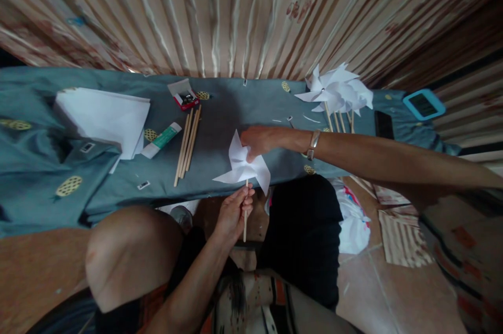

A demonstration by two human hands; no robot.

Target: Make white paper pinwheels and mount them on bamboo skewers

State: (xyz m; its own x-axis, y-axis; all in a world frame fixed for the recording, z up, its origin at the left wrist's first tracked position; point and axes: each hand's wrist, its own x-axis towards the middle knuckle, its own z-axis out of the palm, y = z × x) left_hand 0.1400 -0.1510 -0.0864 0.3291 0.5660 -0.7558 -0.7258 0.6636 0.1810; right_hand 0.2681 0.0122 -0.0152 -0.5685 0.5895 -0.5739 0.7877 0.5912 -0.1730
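A white paper pinwheel (240, 169) on a thin wooden stick (245, 229) is held at the table's front edge. My left hand (231, 213) is closed round the stick just below the paper blades. From the right my right hand (259, 141) reaches over the pinwheel, its thumb and fingers closed on the paper near the middle; the fingertips are partly hidden. Left of the pinwheel lie several loose wooden sticks (187, 142) side by side. Behind them sits an opened small red and white box (184, 95) with dark, shiny small pieces inside.
Finished-looking pinwheels (338, 87) lie piled at the back right, near a dark phone (384, 125) and a blue-framed device (424, 104). White paper sheets (106, 116) and a green and white box (162, 140) are on the left. A pleated curtain (236, 14) hangs behind the cloth-covered table (220, 114).
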